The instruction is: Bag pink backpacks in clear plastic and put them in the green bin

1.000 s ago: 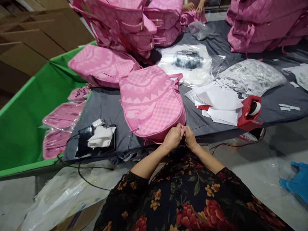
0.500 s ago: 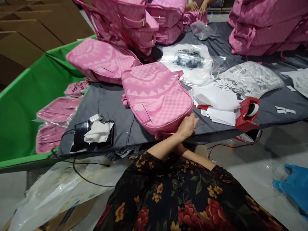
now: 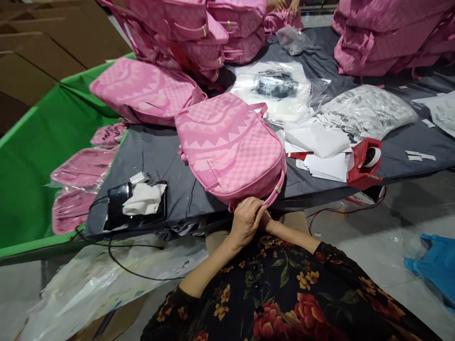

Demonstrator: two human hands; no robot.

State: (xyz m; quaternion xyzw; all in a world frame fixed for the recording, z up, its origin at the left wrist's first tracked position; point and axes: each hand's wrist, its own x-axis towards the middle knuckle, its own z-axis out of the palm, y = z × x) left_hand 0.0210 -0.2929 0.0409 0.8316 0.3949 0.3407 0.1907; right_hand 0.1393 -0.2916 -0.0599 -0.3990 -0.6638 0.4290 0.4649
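Note:
A pink backpack (image 3: 234, 142) with a checkered and zigzag print lies on the near edge of the dark cloth-covered table. At its near end, my left hand (image 3: 247, 215) has its fingers closed on the backpack's edge, close to the base of the carry handle (image 3: 277, 188). Pressed up behind it is my right hand (image 3: 265, 220), just below the table edge. The left hand hides most of its fingers, so what it holds cannot be seen. Another pink backpack (image 3: 145, 90) lies behind and to the left, touching this one.
Stacked pink backpacks (image 3: 185, 35) stand at the back, others (image 3: 391, 42) at right. A red tape dispenser (image 3: 362, 166), white papers (image 3: 323, 168) and a bag of small labels (image 3: 369, 111) lie right. A black tray (image 3: 119, 208) and green bin (image 3: 31, 137) are left. Another person's hands (image 3: 284, 5) work behind.
My left hand has moved left and down along the backpack's near end, away from its right corner. The carry handle with its gold-coloured clasp now shows. The view has shifted slightly.

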